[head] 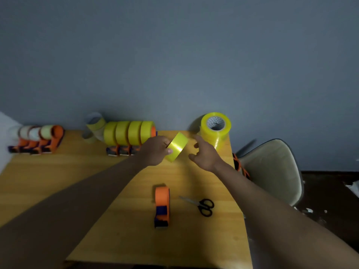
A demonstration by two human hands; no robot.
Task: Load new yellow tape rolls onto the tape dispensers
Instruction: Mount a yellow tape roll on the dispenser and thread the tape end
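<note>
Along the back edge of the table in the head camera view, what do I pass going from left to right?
Row of dispensers with empty cores → leaning empty cardboard cores → row of dispensers loaded with yellow rolls → yellow tape roll gripped by the left hand → open right hand → stack of new yellow rolls → chair.

Two bare forearms entered from the lower edge of the view, one from the lower left, one from the lower right. No sleeve showed on either arm up to the frame edge. The left hand and the right hand were both uncovered. The left thumbnail appeared short and pale. Wrists carried nothing visible. Dim light and slight blur hid finer detail such as hair, marks or the remaining nails.
</note>
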